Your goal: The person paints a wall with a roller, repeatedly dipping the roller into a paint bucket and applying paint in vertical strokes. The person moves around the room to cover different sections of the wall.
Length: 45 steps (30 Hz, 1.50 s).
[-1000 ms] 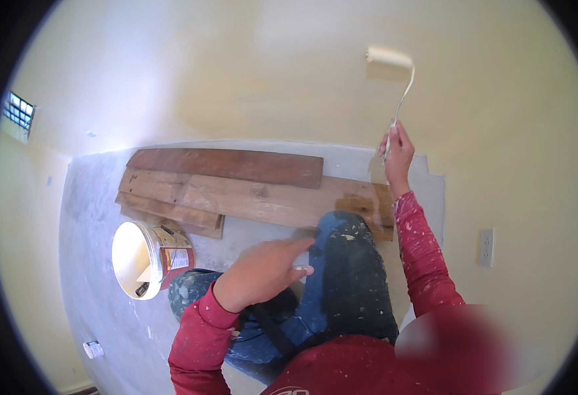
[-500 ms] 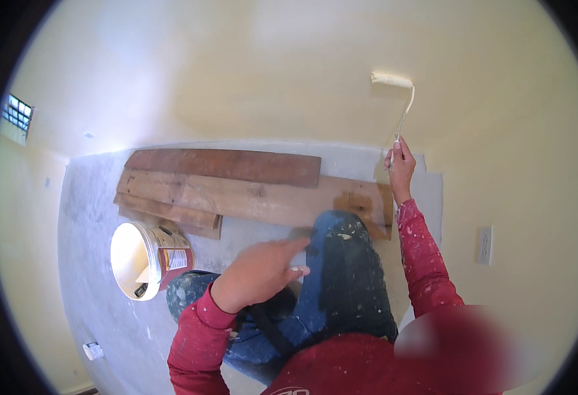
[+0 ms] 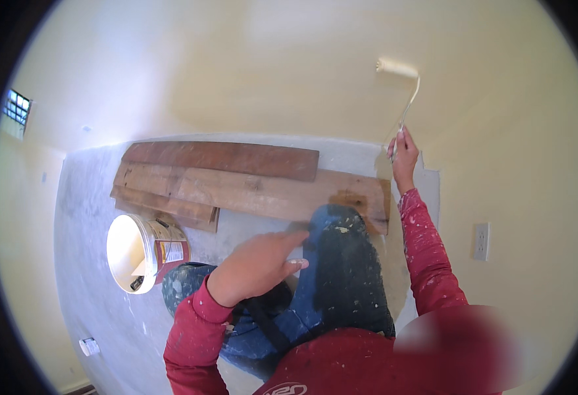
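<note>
My right hand (image 3: 404, 158) grips the handle of a paint roller (image 3: 398, 68), its arm stretched out ahead. The roller's pale, paint-coated sleeve lies against the cream wall (image 3: 269, 72), above the hand. Over my lap, my left hand (image 3: 252, 266) holds nothing that I can see; its fingers point toward my raised knee (image 3: 341, 224), and the thumb stands apart from them. Whether its fingertips touch the knee I cannot tell. Paint specks dot both red sleeves and my dark blue trousers.
Wooden boards (image 3: 249, 191) lie along the wall's foot. A paint bucket (image 3: 145, 253) stands left of my leg, with something dark inside near its rim. An outlet (image 3: 481, 241) sits on the right wall. A small white object (image 3: 89, 347) rests on the grey floor (image 3: 88, 210).
The roller has moved a little up the wall with my right hand. My left hand stays over my lap. The whole view has shifted slightly.
</note>
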### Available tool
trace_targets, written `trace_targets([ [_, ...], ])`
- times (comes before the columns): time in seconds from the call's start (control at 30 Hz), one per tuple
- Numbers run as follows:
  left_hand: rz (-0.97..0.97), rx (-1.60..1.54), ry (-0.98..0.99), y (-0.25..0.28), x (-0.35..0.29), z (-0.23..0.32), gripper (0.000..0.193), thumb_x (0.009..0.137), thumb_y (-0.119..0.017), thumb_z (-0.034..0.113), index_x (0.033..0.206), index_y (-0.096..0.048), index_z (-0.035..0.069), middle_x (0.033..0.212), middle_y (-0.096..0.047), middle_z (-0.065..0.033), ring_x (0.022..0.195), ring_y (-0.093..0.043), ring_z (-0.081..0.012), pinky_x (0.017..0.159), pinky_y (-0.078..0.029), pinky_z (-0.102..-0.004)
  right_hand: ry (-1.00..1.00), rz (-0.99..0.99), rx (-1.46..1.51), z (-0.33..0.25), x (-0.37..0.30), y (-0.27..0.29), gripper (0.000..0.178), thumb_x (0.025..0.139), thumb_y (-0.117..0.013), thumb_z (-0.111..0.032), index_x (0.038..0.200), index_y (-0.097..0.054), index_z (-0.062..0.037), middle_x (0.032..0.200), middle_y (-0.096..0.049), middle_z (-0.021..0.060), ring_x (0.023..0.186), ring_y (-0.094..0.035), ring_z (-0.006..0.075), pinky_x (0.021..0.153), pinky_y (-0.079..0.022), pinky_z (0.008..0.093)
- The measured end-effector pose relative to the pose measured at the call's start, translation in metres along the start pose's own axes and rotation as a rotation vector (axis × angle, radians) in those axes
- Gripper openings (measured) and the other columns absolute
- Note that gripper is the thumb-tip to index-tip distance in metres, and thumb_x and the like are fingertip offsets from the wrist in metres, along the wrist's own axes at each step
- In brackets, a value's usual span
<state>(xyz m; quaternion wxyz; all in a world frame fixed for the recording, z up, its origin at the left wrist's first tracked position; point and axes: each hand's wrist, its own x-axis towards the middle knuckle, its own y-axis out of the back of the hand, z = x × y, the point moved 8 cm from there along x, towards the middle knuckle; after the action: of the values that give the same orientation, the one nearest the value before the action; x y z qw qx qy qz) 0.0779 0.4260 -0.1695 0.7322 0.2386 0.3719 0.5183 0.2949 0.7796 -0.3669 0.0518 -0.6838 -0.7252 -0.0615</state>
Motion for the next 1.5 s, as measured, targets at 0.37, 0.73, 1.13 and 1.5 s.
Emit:
trace_targets([
  [0.37, -0.030, -0.001, 0.041, -0.007, -0.004, -0.003, 0.058, 0.102, -0.069, 0.034, 0.148, -0.054, 0.001, 0.113, -0.071, -0.0281, 0.106, -0.066, -0.0474, 0.092, -0.052, -0.0526, -0.052, -0.019, 0.065, 0.027, -0.015, -0.011, 0.048, 0.113, -0.056, -0.027, 0.153, -0.055, 0.0005, 0.078, -0.057, 0.0010, 0.060, -0.053, 0.0089, 0.053, -0.047, 0.0263],
  [0.73, 0.016, 0.008, -0.020, 0.003, -0.006, 0.008, 0.058, 0.102, -0.068, 0.034, 0.147, -0.053, 0.001, 0.108, -0.071, -0.0280, 0.103, -0.067, -0.0473, 0.090, -0.052, -0.0523, 0.113, -0.049, 0.037, -0.089, 0.019, -0.035, 0.046, 0.114, -0.054, -0.026, 0.152, -0.056, 0.0007, 0.078, -0.056, 0.0012, 0.063, -0.053, 0.0075, 0.055, -0.048, 0.0262],
  [1.13, 0.046, -0.010, -0.050, -0.001, -0.005, 0.004, 0.056, 0.101, -0.069, 0.032, 0.146, -0.054, 0.003, 0.106, -0.072, -0.0273, 0.102, -0.067, -0.0476, 0.089, -0.052, -0.0525, 0.045, -0.085, 0.010, -0.034, -0.019, -0.048, 0.045, 0.114, -0.052, -0.025, 0.151, -0.057, 0.0008, 0.075, -0.055, 0.0005, 0.059, -0.052, 0.0078, 0.052, -0.046, 0.0259],
  [1.5, 0.033, -0.001, -0.050, 0.004, 0.000, 0.006, 0.055, 0.102, -0.069, 0.032, 0.145, -0.054, 0.003, 0.104, -0.072, -0.0275, 0.099, -0.068, -0.0481, 0.087, -0.053, -0.0530, 0.053, -0.065, -0.030, -0.045, -0.006, -0.054, 0.046, 0.114, -0.052, -0.025, 0.152, -0.056, 0.0010, 0.075, -0.055, 0.0005, 0.060, -0.052, 0.0079, 0.053, -0.046, 0.0263],
])
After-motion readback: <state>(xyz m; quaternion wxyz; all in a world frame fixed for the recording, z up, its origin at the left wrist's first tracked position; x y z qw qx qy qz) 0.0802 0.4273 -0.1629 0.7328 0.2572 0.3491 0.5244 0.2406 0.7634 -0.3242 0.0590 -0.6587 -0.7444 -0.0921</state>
